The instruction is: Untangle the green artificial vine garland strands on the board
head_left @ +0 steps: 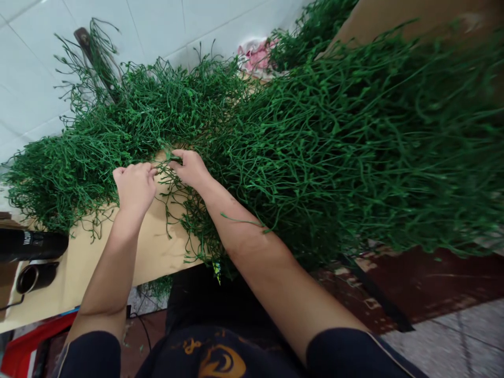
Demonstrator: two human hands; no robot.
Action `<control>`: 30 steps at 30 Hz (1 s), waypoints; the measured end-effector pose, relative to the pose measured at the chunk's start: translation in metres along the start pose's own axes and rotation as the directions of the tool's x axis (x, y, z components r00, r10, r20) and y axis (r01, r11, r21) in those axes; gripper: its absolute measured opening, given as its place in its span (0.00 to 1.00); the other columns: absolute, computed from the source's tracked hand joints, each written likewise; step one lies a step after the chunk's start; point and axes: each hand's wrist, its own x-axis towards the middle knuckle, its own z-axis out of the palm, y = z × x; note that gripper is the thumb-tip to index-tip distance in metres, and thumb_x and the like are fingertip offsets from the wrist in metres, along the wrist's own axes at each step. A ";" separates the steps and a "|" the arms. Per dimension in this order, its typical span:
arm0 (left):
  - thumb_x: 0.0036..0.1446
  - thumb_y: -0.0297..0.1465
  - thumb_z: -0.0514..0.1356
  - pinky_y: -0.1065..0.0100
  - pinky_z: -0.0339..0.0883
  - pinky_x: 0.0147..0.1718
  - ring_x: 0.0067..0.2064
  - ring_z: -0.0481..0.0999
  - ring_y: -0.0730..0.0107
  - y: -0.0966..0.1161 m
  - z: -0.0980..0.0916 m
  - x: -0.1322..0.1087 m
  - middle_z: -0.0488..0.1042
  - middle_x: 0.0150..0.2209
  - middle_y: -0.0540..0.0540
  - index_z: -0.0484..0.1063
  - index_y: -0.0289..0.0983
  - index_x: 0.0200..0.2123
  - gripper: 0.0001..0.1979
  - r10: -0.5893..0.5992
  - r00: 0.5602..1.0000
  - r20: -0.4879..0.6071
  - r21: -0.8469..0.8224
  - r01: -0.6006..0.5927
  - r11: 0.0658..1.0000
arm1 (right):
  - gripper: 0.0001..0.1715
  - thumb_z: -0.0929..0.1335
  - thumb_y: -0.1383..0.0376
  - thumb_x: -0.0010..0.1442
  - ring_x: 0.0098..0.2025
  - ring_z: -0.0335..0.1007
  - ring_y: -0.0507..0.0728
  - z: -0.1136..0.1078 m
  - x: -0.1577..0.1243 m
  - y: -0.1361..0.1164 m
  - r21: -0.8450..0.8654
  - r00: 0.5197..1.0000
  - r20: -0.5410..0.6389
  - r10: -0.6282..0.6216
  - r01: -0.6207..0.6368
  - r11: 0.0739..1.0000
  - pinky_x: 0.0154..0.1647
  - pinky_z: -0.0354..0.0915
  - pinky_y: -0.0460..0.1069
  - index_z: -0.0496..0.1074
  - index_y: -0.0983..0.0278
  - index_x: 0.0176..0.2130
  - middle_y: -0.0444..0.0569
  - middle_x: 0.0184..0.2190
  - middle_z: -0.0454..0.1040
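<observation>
Thin green stems with small bud-like tips lie in big tangled heaps, a left heap (63, 163) and a larger right heap (299, 157). Over the gap between them, my right hand (191, 168) pinches a few green stems (170, 157) between thumb and fingers. Close to its left is my left hand (136, 186), back upward and fingers curled closed at the edge of the left heap. Stems reach toward its fingertips, but what it grips is hidden. One loose stem (246, 220) rests across my right forearm.
Under the heaps is a tan tabletop (98, 252). At its left end lie a black bottle (31, 244) and a dark round-mouthed object (35, 277). A brown-handled tool (92, 55) leans by the tiled wall (157, 21). Pink-and-white cloth (255, 56) and brown cardboard (394, 21) are behind.
</observation>
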 end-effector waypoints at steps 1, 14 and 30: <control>0.52 0.28 0.53 0.62 0.58 0.39 0.30 0.68 0.64 -0.001 -0.001 -0.002 0.67 0.20 0.48 0.66 0.39 0.21 0.09 -0.001 0.997 0.077 -0.007 0.002 1.000 | 0.09 0.66 0.71 0.52 0.39 0.68 0.56 0.000 -0.001 0.000 -0.181 0.998 0.002 -0.064 0.064 0.981 0.44 0.60 0.49 0.74 0.66 0.34 0.47 0.30 0.73; 0.60 0.38 0.48 0.72 0.59 0.23 0.21 0.63 0.76 0.038 -0.048 -0.067 0.62 0.17 0.52 0.62 0.38 0.21 0.17 0.206 0.801 0.563 -0.597 0.221 0.771 | 0.12 0.62 0.69 0.58 0.40 0.67 0.58 -0.011 0.007 0.006 -0.448 0.984 -0.159 -0.083 0.003 0.894 0.46 0.60 0.51 0.72 0.70 0.38 0.55 0.36 0.74; 0.48 0.39 0.61 0.63 0.63 0.48 0.47 0.70 0.62 -0.002 0.005 0.008 0.71 0.47 0.40 0.69 0.34 0.45 0.22 0.005 1.000 0.014 -0.251 -0.001 0.968 | 0.28 0.74 0.47 0.37 0.17 0.50 0.42 -0.008 -0.006 -0.013 0.483 0.986 0.136 0.092 -0.147 0.863 0.15 0.48 0.41 0.61 0.64 0.26 0.35 0.19 0.59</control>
